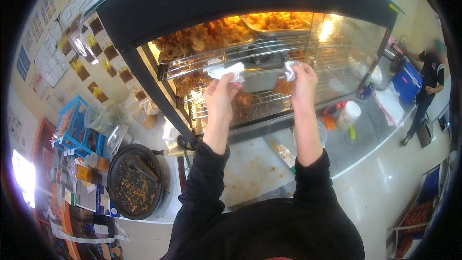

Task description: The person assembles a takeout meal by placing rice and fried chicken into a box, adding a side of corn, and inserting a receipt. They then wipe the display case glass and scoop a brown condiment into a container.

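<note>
Both my hands reach into a lit glass warming cabinet. My left hand (221, 97) pinches a crumpled white paper tissue (227, 71) at the left end of a grey metal pan (262, 82). At the pan's right end, my right hand (303, 81) is closed on a smaller white tissue (289, 70). The pan sits level between the hands by the wire rack; whether the fingers grip its rim through the tissues I cannot tell. Behind it, fried chicken (204, 36) is heaped on the upper rack, and another tray of fried pieces (276, 20) stands farther right.
The cabinet's dark frame (144, 101) borders the opening. A stained white board (255, 166) lies below my arms. To the left are a round black pan with crumbs (134, 183) and a blue rack (79, 125). A white tub (350, 114) and a person (428, 82) are at right.
</note>
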`<state>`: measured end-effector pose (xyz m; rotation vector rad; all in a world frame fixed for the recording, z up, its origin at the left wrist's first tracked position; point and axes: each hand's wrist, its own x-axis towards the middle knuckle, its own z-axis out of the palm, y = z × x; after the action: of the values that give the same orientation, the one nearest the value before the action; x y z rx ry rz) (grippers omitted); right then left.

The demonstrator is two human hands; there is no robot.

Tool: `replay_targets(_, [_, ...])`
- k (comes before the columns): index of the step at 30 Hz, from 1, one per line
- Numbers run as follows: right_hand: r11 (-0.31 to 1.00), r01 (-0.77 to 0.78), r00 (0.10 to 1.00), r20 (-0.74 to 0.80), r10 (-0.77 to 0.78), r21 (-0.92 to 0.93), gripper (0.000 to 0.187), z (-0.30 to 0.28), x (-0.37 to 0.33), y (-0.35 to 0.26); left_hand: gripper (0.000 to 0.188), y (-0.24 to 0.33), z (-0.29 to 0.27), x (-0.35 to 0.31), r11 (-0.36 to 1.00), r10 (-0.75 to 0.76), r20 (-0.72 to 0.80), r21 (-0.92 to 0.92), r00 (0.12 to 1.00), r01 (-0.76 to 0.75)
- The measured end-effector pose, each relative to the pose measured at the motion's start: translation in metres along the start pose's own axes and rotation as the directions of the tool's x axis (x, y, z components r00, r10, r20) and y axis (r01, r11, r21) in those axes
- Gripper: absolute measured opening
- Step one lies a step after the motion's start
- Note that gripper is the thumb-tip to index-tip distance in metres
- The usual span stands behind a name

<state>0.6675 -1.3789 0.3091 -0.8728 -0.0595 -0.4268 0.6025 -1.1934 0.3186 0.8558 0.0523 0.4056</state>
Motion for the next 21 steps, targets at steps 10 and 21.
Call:
replay_targets(10, [0.999,-0.044,0.997,0.054,0.045,-0.020,0.019,-0.010,-0.041,-0.028,0.016,0.004,-0.008,-0.027,0.997,-0.006,0.031,0.071,0.999,0.004])
replay_targets(21, [0.986,-0.144,0.988,0.046,0.148,-0.088,0.022,-0.062,-0.146,-0.049,0.019,0.008,-0.059,-0.131,0.955,-0.088,-0.026,0.283,0.996,0.092])
